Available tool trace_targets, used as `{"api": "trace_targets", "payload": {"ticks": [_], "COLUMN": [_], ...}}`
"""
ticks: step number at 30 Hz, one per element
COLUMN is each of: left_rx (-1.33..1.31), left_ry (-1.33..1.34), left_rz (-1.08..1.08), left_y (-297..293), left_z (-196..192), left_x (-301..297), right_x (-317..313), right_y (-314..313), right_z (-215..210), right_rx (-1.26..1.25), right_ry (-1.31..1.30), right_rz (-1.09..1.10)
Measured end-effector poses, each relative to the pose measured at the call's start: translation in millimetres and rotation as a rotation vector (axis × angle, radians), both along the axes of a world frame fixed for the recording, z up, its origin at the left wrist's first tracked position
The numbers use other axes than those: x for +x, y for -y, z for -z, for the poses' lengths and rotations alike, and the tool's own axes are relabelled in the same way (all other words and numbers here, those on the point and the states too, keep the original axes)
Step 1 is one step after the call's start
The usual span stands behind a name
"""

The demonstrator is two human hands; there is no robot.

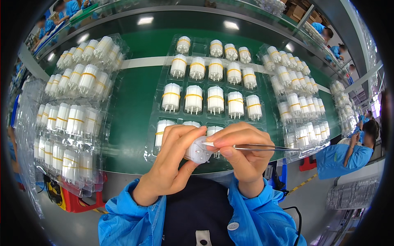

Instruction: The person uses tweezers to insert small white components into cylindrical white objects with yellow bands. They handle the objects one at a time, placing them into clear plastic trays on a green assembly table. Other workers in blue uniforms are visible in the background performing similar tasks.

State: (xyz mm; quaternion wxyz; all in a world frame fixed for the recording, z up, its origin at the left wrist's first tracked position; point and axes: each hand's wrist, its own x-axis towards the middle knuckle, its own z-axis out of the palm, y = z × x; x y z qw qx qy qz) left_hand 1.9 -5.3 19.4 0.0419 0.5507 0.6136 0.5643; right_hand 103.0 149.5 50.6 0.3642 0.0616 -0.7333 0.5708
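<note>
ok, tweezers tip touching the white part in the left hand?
Touching. The head view shows the tweezers, pinched in the right hand, with their tip lying on the end face of the white cylindrical part that the left hand holds; no gap shows.

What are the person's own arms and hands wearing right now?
Both hands, left hand and right hand, are bare, with no gloves or finger cots visible. Both forearms wear bright blue smock sleeves with gathered cuffs at the wrists. The smock is open over a dark garment, with a white snap button on its edge.
</note>
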Motion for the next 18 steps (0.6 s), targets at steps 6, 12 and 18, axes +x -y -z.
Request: {"api": "trace_targets", "payload": {"ticks": [6,12,18], "left_rx": [0.007,0.007,0.104], "left_ry": [-0.152,-0.218,0.264], "left_rz": [-0.045,-0.107,0.036], "left_y": [-2.1,-6.2,-4.1], "left_z": [-3.3,2.0,0.7], "left_x": [-1.8,-4.3,2.5], "right_x": [-1.6,-3.4,1.2], "right_y": [-2.2,-0.7,1.8], "right_z": [-6.9,-19.9,7.1], "right_rx": [0.125,0.412,-0.379], "right_ry": [0.027,0.086,-0.183], "right_rz": [-0.001,0.057,-0.083]}}
